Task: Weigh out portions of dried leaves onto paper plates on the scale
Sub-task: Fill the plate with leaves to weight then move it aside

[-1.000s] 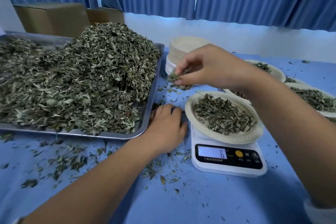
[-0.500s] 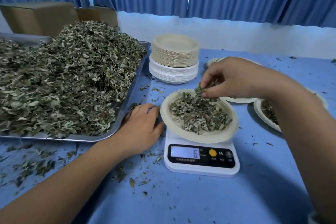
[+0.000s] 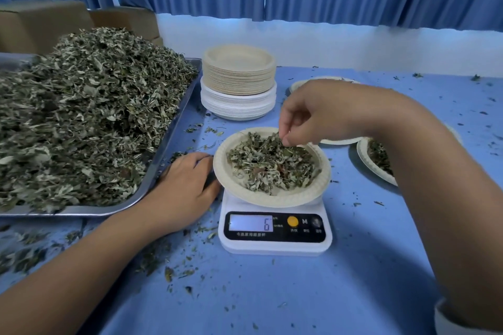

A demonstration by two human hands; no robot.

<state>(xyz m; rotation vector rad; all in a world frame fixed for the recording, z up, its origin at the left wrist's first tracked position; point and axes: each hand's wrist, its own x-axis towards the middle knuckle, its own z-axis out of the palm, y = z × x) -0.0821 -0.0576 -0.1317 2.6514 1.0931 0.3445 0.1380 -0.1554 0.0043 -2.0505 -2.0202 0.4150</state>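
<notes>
A shallow round off-white paper plate [image 3: 275,200] sits on the small white plastic digital scale [image 3: 275,247], whose glossy black panel reads 6. In the plate lies a loose portion of crumpled grey-green dried leaves [image 3: 266,168], papery and curled, piled low in the middle.

The right hand [image 3: 318,114] reaches over the plate's far rim. Its grip is closed to a pinch, thumb and forefinger tips pressed together on a few leaves at the top edge of that portion. The left hand [image 3: 185,187] lies palm down on the blue cloth-covered tabletop [image 3: 272,296] between tray and scale, its grip released, fingers relaxed, just beside the plate's rim.

To the left, a wide rectangular brushed-steel tray [image 3: 174,144] holds a tall shaggy heap of the same dry leaves [image 3: 81,106]. Behind the scale stands a neat stack of ribbed paper plates [image 3: 239,81], tan ones on white ones. Further right, another paper plate with leaves in it [image 3: 373,163] shows past the right forearm. Leaf crumbs are scattered over the cloth.

A second ago the right hand was beside the tray with a pinch of leaves; half a second ago it reached the plate, and now its fingertips are down among the leaves. The left hand has not moved, and the reading is unchanged.
</notes>
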